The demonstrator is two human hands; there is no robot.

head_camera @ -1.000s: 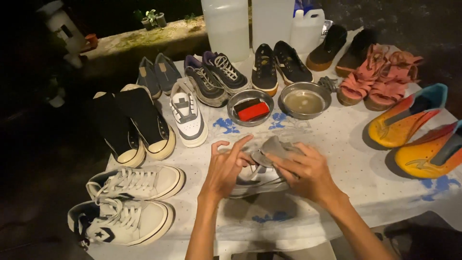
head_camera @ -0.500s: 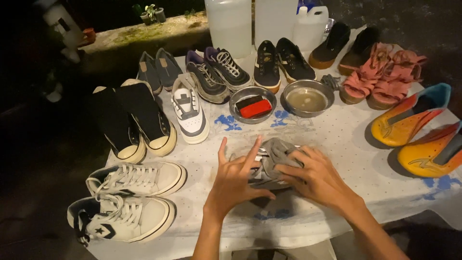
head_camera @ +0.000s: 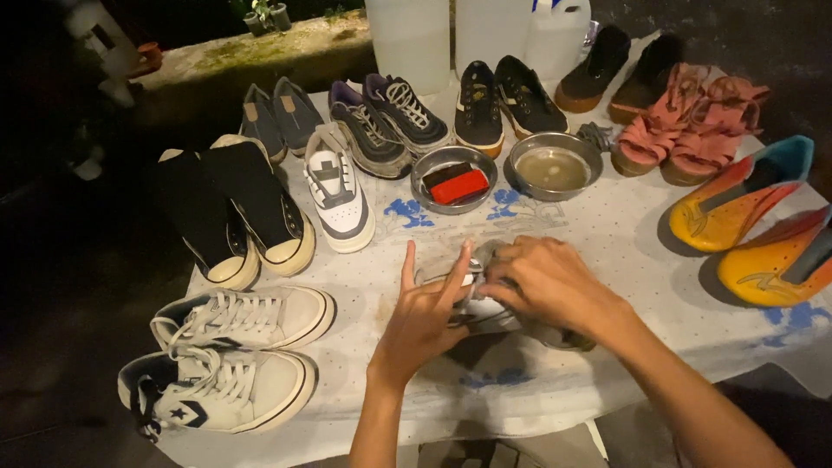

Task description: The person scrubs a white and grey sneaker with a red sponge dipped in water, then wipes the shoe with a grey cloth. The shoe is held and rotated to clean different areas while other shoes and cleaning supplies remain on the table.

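left hand (head_camera: 422, 319): palm down, index and middle fingers (head_camera: 408, 260) poking straight up and spread, the rest curled under
left forearm: bare, comes up from the bottom edge, nearly vertical
right hand (head_camera: 544, 282): knuckles up, fingers bent inward, tips almost meeting the left's
right forearm: bare, angling in from lower right

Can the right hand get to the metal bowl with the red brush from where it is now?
Probably yes: the right hand rests on the shoe, and only bare tablecloth lies between it and the metal bowl holding the red brush.
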